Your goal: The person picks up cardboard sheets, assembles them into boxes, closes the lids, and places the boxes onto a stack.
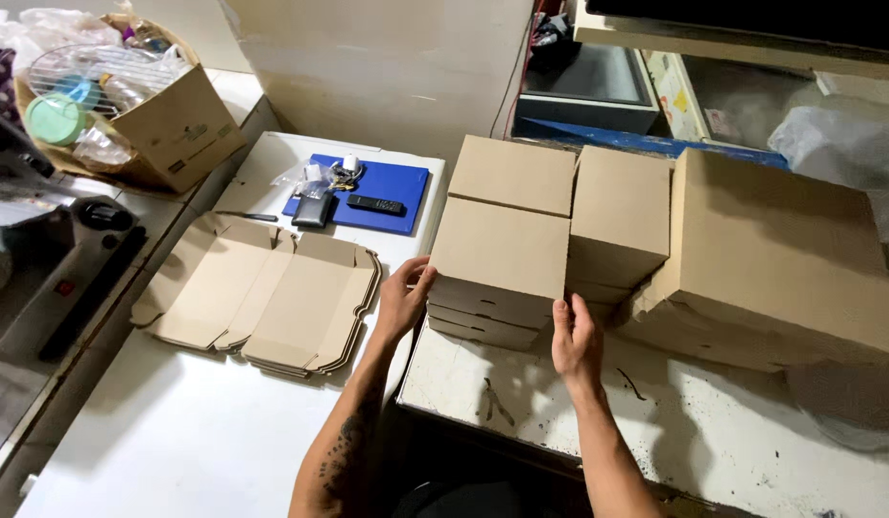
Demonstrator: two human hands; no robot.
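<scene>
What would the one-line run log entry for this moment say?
left hand: touching left side of folded box stack | right hand: at its right side | flat box blanks: on white table

Flat cardboard blanks [272, 302] on the white table [176, 432], a blue board [406, 182] with a remote [375, 204] behind.
</scene>
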